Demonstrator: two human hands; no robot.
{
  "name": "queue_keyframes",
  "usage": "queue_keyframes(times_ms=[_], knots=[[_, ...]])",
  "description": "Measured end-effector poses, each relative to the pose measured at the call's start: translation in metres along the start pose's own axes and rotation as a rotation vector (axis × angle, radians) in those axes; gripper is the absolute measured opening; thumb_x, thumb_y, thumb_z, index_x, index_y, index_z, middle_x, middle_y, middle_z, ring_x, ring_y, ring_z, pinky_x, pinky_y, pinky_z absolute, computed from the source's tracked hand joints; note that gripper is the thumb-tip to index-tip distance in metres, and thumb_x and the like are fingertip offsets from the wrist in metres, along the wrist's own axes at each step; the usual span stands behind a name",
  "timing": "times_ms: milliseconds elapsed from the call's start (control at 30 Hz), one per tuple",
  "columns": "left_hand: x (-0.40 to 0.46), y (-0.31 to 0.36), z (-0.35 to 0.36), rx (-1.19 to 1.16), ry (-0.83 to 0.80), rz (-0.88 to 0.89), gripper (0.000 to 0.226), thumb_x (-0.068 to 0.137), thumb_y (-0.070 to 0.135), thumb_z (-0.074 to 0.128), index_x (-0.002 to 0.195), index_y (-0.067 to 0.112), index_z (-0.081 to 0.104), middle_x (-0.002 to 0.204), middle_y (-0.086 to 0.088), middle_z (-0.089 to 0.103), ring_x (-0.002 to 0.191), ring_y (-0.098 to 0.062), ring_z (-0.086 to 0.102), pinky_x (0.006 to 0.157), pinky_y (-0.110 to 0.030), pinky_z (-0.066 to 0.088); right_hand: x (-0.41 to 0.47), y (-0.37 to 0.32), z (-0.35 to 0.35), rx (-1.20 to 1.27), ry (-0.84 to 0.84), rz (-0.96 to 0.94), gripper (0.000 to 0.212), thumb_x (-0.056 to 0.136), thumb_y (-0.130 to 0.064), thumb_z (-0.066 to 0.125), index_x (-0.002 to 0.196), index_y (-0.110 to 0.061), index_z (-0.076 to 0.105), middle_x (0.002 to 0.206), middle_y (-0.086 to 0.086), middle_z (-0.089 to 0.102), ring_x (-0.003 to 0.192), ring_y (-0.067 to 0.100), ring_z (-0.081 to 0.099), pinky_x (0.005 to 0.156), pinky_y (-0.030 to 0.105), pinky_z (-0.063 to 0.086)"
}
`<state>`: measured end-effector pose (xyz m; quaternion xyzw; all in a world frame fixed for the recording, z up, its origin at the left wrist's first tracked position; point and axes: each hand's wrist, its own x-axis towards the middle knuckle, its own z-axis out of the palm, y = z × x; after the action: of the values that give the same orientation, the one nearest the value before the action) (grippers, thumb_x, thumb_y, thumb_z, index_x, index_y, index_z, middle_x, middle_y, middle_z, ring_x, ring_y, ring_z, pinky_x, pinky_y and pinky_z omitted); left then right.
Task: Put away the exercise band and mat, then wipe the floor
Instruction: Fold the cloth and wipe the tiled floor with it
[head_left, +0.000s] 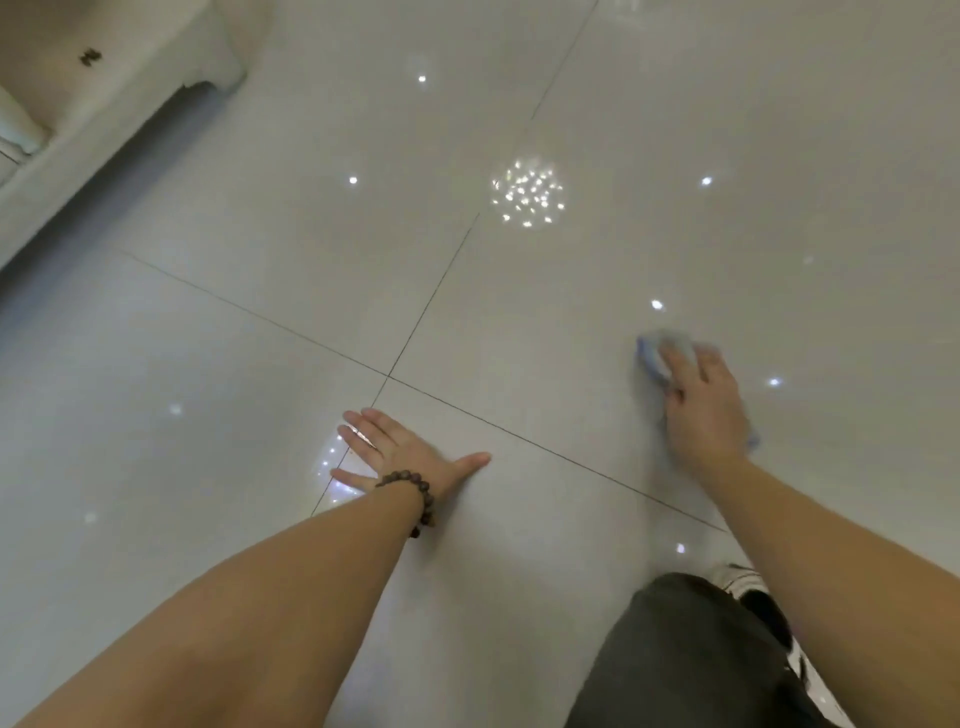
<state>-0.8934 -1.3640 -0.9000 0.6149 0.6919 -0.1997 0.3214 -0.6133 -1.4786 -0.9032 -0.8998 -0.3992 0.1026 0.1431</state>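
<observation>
Right hand (701, 410) presses a blue cloth (655, 358) onto the glossy tiled floor (519, 312) while the left hand (400, 452) lies flat beside it.

The cloth sits at the right of the scene, on the tile just right of the crossing grout lines, and shows mostly at the far-left edge of the right hand, which covers the rest; both are blurred, so I cannot tell whether those fingers are curled round the cloth or laid flat on it. The left hand's fingers are released and spread on the floor near the grout crossing, with a dark beaded bracelet (415, 491) on the wrist. A dark-trousered knee (691, 654) is at near right, and a pale piece of furniture (130, 78) stands at far left.
</observation>
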Motion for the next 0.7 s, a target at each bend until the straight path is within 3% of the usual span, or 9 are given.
queue_keyframes(times_ms=[33,133,233,300,433,500,600,700], knots=[[-0.002,0.001,0.001,-0.012,0.004,0.004,0.164,0.041,0.09,0.063,0.138,0.0,-0.035,0.15,-0.015,-0.038,0.138,-0.03,-0.036,0.106,-0.067,-0.01,-0.007,0.012,-0.02,0.027,0.032,0.029,0.057,0.084,-0.028,0.028,0.132,-0.014,0.054,0.139,0.022,0.044,0.126,0.041,0.041,0.101,0.044,0.037],[-0.011,0.0,-0.003,-0.016,0.017,-0.006,0.162,0.045,0.087,0.066,0.139,0.0,-0.033,0.151,-0.015,-0.035,0.139,-0.029,-0.034,0.107,-0.066,-0.009,-0.042,0.019,-0.067,0.088,0.049,-0.113,0.054,0.086,-0.031,0.031,0.134,-0.016,0.053,0.142,0.019,0.042,0.128,0.037,0.039,0.104,0.042,0.034],[-0.016,0.001,-0.006,-0.043,0.057,0.008,0.155,0.051,0.082,0.067,0.142,0.0,-0.028,0.154,-0.016,-0.029,0.141,-0.029,-0.03,0.109,-0.065,-0.007,-0.065,0.023,-0.073,0.082,0.04,-0.223,0.047,0.09,-0.025,0.038,0.133,-0.017,0.054,0.144,0.017,0.041,0.131,0.036,0.037,0.103,0.048,0.038],[-0.026,0.017,0.001,0.003,0.086,0.135,0.149,0.056,0.082,0.064,0.144,0.0,-0.024,0.155,-0.017,-0.025,0.142,-0.029,-0.027,0.112,-0.063,-0.005,-0.06,0.025,-0.059,0.084,0.051,-0.212,0.046,0.089,-0.017,0.041,0.133,-0.017,0.054,0.144,0.016,0.042,0.132,0.036,0.037,0.103,0.05,0.039],[-0.057,0.071,0.047,0.22,0.057,0.505,0.153,0.053,0.09,0.055,0.142,-0.003,-0.027,0.151,-0.019,-0.032,0.14,-0.03,-0.031,0.113,-0.057,-0.012,-0.039,-0.005,-0.005,0.068,-0.003,-0.215,0.047,0.089,-0.028,0.041,0.133,-0.019,0.053,0.141,0.02,0.046,0.133,0.036,0.038,0.109,0.044,0.034],[-0.057,0.083,0.067,0.271,0.008,0.481,0.157,0.047,0.095,0.05,0.139,-0.001,-0.033,0.15,-0.018,-0.036,0.138,-0.029,-0.035,0.113,-0.057,-0.015,-0.038,-0.022,0.03,-0.018,-0.064,-0.322,0.049,0.09,-0.038,0.041,0.136,-0.024,0.049,0.144,0.017,0.042,0.137,0.035,0.032,0.11,0.045,0.032],[-0.046,0.08,0.082,0.356,0.039,0.457,0.155,0.045,0.1,0.04,0.134,0.0,-0.039,0.148,-0.017,-0.04,0.136,-0.03,-0.039,0.109,-0.057,-0.02,-0.042,-0.021,0.057,-0.17,-0.136,-0.415,0.056,0.092,-0.051,0.025,0.145,-0.036,0.03,0.157,0.003,0.019,0.146,0.024,0.007,0.117,0.042,0.017],[-0.043,0.079,0.082,0.362,0.024,0.477,0.156,0.047,0.096,0.047,0.136,0.001,-0.038,0.148,-0.016,-0.04,0.135,-0.029,-0.04,0.111,-0.058,-0.017,-0.034,0.04,0.042,-0.213,-0.058,-0.361,0.055,0.093,-0.048,0.028,0.144,-0.031,0.035,0.155,0.006,0.026,0.145,0.027,0.015,0.113,0.051,0.022]])
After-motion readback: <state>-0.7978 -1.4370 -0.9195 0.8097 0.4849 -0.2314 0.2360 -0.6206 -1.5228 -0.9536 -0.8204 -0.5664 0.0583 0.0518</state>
